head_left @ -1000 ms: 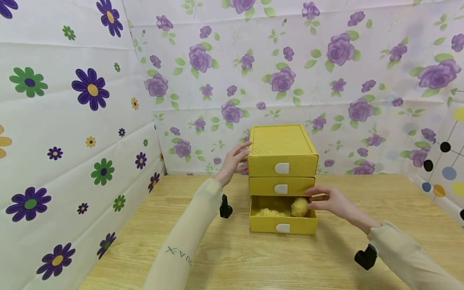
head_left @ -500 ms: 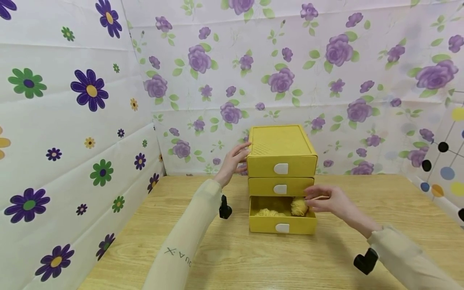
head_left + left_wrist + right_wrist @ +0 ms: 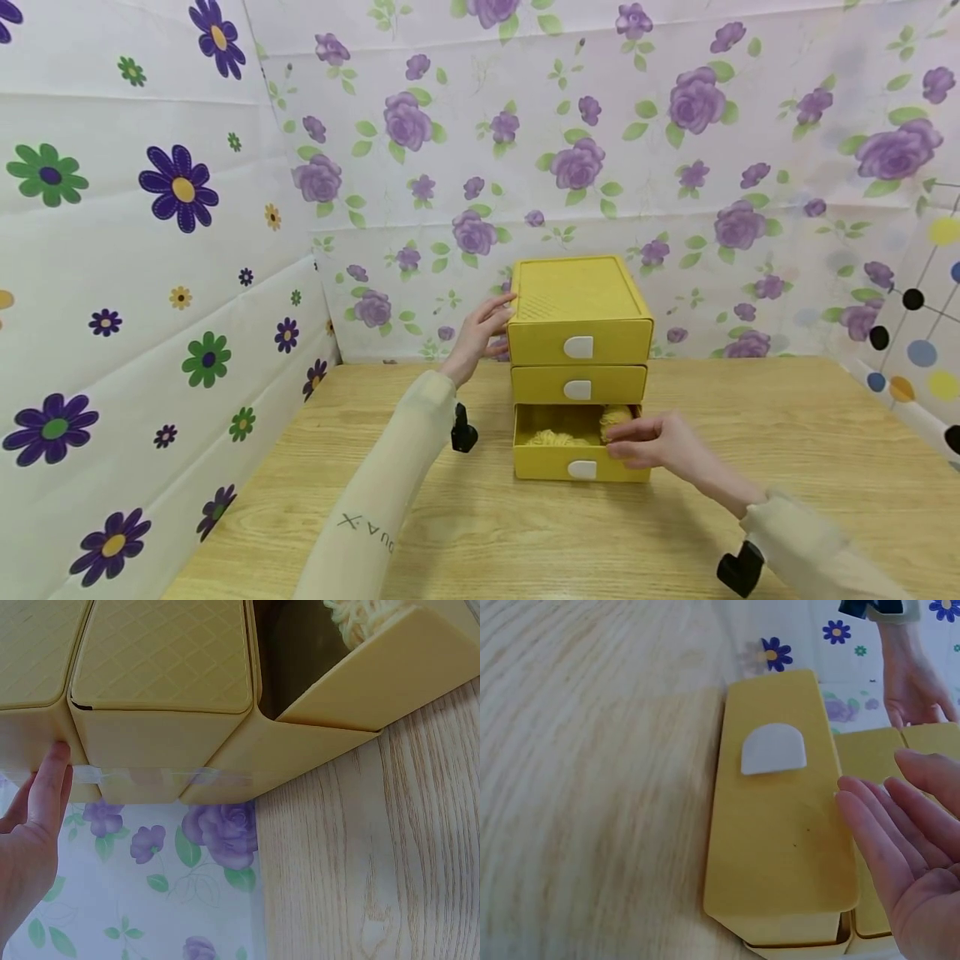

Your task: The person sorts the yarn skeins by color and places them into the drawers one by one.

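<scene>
A yellow cabinet [image 3: 577, 287] of three stacked drawers stands on the table. Its bottom drawer [image 3: 540, 463] is pulled out, and two yellow yarn balls lie inside: one yarn ball [image 3: 551, 438] at the left, the other yarn ball [image 3: 613, 417] at the right, partly behind my right fingers. Against the cabinet's left side, near the top, my left hand [image 3: 472, 340] rests with straight fingers, their tips touching the wall. My right hand [image 3: 667, 446] is at the drawer's front right edge, its fingers loosely extended, holding nothing; whether it touches the drawer I cannot tell.
The middle drawer [image 3: 543, 385] and top drawer [image 3: 540, 343] are pushed in; each has a white tab. Behind the wooden table [image 3: 360, 517] hangs a floral cloth [image 3: 420, 192], with another patterned cloth [image 3: 127, 275] at the left.
My right hand has moved down and slightly left, from beside the right yarn ball to the bottom drawer's front edge. My left hand stays on the cabinet's side.
</scene>
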Action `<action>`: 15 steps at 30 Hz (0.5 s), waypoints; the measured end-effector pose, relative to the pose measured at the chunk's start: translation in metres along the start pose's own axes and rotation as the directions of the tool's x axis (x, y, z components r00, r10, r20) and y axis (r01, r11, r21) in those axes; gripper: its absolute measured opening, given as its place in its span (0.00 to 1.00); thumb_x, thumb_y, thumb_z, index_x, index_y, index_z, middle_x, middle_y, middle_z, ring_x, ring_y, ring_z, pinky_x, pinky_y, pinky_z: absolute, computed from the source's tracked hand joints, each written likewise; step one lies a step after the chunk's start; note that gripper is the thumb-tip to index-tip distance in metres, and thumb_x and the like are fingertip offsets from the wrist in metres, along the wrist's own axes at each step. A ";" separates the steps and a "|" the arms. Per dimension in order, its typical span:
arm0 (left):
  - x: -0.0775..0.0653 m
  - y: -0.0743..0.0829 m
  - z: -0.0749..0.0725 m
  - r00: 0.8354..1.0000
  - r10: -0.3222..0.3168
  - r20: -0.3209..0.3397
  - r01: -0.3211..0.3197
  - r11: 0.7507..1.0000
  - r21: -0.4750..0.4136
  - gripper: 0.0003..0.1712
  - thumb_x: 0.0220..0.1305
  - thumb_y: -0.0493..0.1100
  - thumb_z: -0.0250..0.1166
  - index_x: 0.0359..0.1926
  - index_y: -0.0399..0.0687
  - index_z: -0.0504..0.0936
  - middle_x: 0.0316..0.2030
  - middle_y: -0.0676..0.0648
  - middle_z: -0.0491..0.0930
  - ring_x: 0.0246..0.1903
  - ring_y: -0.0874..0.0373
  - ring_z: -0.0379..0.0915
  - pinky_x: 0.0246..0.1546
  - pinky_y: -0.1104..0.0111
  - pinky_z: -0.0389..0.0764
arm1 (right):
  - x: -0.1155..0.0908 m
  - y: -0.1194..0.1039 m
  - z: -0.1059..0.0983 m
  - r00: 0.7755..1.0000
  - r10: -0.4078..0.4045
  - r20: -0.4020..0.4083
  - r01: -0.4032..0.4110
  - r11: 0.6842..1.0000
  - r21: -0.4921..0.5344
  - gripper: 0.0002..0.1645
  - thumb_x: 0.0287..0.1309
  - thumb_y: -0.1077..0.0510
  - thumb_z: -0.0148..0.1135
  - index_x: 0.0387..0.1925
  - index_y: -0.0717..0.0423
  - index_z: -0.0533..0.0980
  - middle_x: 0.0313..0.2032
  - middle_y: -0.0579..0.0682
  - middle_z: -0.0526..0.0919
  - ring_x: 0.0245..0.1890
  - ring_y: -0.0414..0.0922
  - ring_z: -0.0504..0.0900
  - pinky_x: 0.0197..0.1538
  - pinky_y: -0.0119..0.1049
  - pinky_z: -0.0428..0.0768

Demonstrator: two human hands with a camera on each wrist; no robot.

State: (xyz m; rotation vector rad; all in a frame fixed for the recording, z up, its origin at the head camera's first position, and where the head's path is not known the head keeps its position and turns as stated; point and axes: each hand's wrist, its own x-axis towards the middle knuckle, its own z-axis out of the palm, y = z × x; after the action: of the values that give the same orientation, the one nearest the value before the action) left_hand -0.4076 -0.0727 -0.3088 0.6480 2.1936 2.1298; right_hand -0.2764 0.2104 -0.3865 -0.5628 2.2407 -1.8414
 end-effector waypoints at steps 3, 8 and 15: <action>0.000 0.000 0.000 1.000 -0.004 -0.002 0.004 1.000 -0.002 0.23 0.64 0.52 0.56 0.60 0.60 0.70 0.51 0.47 0.70 0.44 0.49 0.71 0.38 0.60 0.76 | -0.001 0.003 0.004 1.000 0.004 -0.002 -0.004 1.000 -0.007 0.22 0.52 0.60 0.65 0.46 0.72 0.75 0.41 0.63 0.79 0.39 0.54 0.79 0.40 0.45 0.77; -0.001 -0.001 -0.001 1.000 -0.003 -0.003 0.003 1.000 0.000 0.23 0.64 0.52 0.56 0.60 0.60 0.70 0.51 0.47 0.70 0.44 0.49 0.71 0.38 0.60 0.76 | -0.001 0.006 0.009 1.000 0.024 0.005 -0.024 0.999 -0.044 0.24 0.51 0.58 0.66 0.45 0.73 0.76 0.39 0.62 0.80 0.39 0.57 0.78 0.39 0.46 0.77; 0.000 -0.001 0.000 1.000 0.003 -0.005 -0.003 1.000 0.003 0.23 0.64 0.52 0.56 0.60 0.60 0.71 0.52 0.48 0.69 0.45 0.49 0.71 0.39 0.59 0.76 | 0.000 0.011 0.015 1.000 0.015 -0.015 -0.017 0.987 -0.161 0.24 0.50 0.55 0.67 0.43 0.69 0.78 0.36 0.57 0.82 0.35 0.55 0.80 0.36 0.46 0.78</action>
State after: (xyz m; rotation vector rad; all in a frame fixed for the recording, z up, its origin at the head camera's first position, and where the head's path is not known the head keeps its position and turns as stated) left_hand -0.4077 -0.0730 -0.3102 0.6470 2.2003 2.1318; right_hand -0.2728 0.1989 -0.4006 -0.5574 2.4104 -1.6717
